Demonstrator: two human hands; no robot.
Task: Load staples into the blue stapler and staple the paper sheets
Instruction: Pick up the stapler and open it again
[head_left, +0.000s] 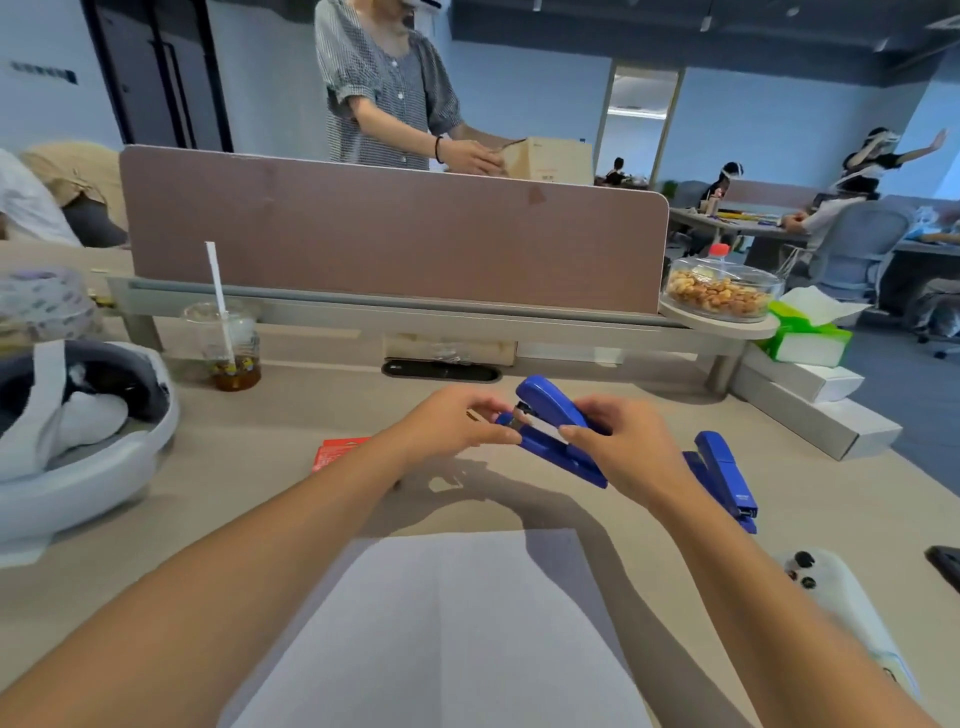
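— Where do we find the stapler (555, 410)?
— Held up off the counter (249, 467), beyond the paper (447, 623), between both our hands. Its top is swung up, and a pale strip of the channel shows.
— How do the hands sit?
— Our right hand (621, 444) grips the rear half, fingers wrapped over the body and covering the hinge. Our left hand (457, 421) pinches the front end with curled fingertips.
— Are there staples in those fingers?
— We cannot tell. That spot is small, blurred and covered by the fingertips.
— What else is cut off?
— A red box (337, 453) lies half behind our left wrist, its print unreadable. A second stapler (724, 478) lies on the counter just right of our right hand, one edge tucked behind the wrist. The paper runs off the bottom edge, its sides under our forearms.
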